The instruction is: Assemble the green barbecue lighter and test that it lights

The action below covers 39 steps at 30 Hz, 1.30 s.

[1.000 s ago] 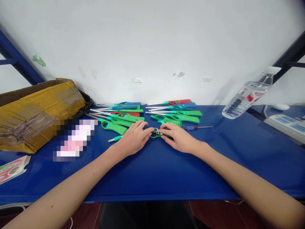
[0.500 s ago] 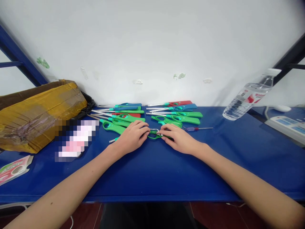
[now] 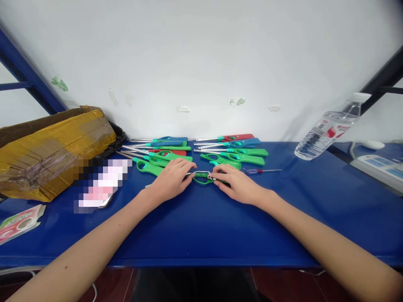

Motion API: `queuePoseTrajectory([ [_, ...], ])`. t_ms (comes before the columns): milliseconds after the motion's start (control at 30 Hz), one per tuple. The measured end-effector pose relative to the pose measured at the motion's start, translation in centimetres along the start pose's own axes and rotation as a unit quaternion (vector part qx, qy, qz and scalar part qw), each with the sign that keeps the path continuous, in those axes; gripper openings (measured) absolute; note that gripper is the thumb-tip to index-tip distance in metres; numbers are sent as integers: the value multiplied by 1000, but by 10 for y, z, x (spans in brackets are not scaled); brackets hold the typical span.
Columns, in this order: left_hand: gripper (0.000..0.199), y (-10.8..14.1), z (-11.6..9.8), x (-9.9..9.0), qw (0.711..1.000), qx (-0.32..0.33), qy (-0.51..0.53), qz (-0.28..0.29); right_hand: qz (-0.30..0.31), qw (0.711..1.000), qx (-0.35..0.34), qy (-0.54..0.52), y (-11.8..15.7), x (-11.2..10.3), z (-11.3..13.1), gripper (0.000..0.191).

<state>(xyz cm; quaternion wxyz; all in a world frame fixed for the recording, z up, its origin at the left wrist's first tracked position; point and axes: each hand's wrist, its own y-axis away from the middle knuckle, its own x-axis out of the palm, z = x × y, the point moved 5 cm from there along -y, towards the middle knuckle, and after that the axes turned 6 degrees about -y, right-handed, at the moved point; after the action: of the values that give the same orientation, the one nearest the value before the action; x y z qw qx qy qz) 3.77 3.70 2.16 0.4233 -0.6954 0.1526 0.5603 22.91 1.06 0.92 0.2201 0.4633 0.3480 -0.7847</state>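
Blue table [image 3: 195,235] fills the lower half of the frame, and behind it stands a white wall [image 3: 201,63]. Near the centre of the picture is an open green shell [image 3: 203,183], with a thin white wire [image 3: 203,171] looping over it. The left hand [image 3: 172,178] is at its left end, the right hand [image 3: 237,183] at its right end; thumb and fingers of both are bent nearly together on the shell, but which small part each one pinches I cannot tell. For good work, I think it is better to steady the shell with the right hand and to guide the wire lightly with the left, without pulling, because so thin a wire may easily bend or slip out
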Motion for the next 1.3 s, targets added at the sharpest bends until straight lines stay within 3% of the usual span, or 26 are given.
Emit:
queuePoseTrajectory([
  [333, 17, 0, 14, -6, 996, 3, 12, 85, -11, 1000, 4, -12, 1, 0, 0, 29],
  [1067, 17, 4, 5, -11, 990, 21, 47, 130, 2, 998, 23, -65, 6, -8, -13, 28],
  [1300, 20, 3, 3, -13, 992, 27, 41, 120, 4, 998, 25, -63, 5, -8, -12, 29],
])
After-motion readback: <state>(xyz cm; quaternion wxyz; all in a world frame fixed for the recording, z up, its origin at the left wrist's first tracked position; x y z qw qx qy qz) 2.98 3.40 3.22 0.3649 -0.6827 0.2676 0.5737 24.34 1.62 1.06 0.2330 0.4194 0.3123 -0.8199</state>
